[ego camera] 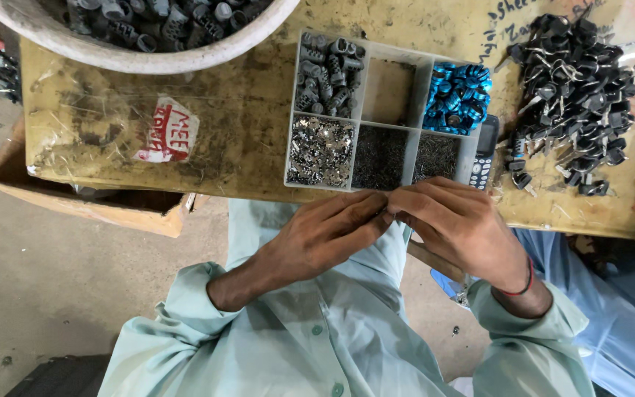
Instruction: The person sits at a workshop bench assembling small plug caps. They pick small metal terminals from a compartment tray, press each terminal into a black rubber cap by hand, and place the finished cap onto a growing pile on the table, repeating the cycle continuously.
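Note:
My left hand (325,235) and my right hand (457,220) meet fingertip to fingertip just below the near edge of a grey compartment tray (391,88). The fingers of both pinch together around something too small to make out. The tray holds dark grey ribbed parts (328,73) at the top left, blue ribbed parts (457,97) at the top right, shiny metal bits (321,151) at the bottom left, and fine dark pins (380,156) in the other lower cells. Its top middle cell shows only its floor.
A worn wooden board (207,132) carries the tray. On it to the right lies a heap of black assembled pieces with metal tabs (571,95). A small dark phone (484,151) lies beside the tray. A large pale bowl (148,44) of grey parts stands at top left.

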Demonstrator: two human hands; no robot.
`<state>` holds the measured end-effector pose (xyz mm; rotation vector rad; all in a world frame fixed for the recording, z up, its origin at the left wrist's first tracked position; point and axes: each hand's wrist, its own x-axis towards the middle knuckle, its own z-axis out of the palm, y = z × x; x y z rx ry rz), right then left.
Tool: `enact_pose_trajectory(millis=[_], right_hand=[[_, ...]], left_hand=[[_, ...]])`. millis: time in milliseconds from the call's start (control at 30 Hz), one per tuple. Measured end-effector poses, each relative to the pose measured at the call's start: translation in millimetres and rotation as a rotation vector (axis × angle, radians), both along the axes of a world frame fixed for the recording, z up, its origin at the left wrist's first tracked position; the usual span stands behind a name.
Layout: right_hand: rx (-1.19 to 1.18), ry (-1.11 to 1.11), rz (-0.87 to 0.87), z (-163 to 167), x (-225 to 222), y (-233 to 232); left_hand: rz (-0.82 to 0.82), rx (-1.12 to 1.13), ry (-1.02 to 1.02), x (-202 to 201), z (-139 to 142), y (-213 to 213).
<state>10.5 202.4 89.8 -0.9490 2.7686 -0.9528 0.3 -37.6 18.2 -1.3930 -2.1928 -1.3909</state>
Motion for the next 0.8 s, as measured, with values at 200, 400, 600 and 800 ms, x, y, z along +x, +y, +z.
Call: enact_pose_trajectory(millis=[200,400,600,800], right_hand=[[-0.108,0.067,-0.054,-16,7,-3],[-0.298,0.033,-0.232,-30,15,-6],[-0.189,0.058,-0.094,-28,13,0],[-0.151,0.064,-0.119,-23,13,-3]], left_hand=[[-0.01,-0.035,-0.017,-2,2,-4],[0.015,-0.057,0.075,-4,4,-5],[0.032,-0.058,0.093,-5,5,-4],[0.026,-0.07,0.087,-4,4,-4]])
